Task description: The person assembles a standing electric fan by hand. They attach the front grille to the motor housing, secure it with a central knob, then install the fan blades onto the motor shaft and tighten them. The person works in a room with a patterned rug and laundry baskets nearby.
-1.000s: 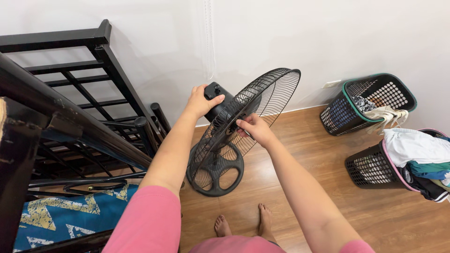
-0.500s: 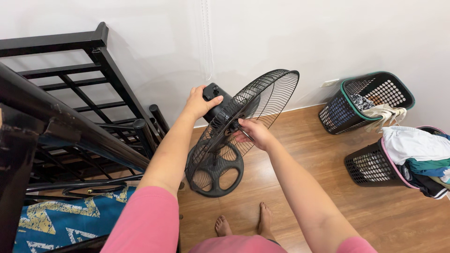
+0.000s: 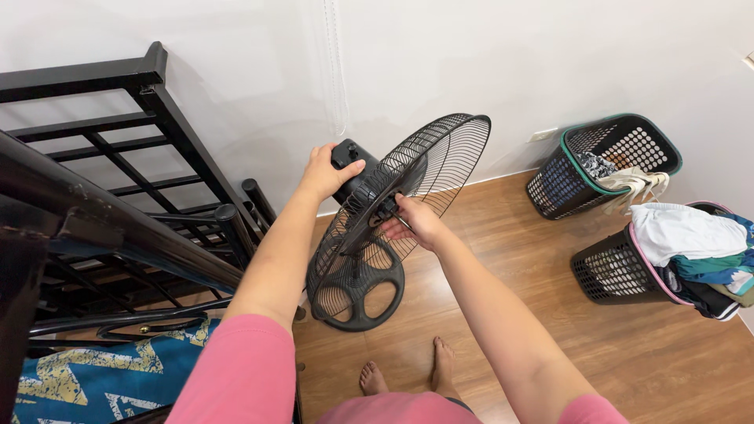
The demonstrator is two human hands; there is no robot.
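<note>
A black stand fan [image 3: 369, 235] stands on the wooden floor [image 3: 550, 314] by a white wall, left hand [image 3: 326, 173] closed over its motor housing [image 3: 349, 161], right hand [image 3: 412, 222] pinching the grille centre.

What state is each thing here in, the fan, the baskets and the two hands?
Fan: standing on the floor, front grille off, no blades visible.
Left hand: gripping the motor housing.
Right hand: fingers at the hub of the rear grille.
Green-rimmed basket: tilted, partly filled.
Pink-rimmed basket: tilted, overflowing with clothes.
</note>
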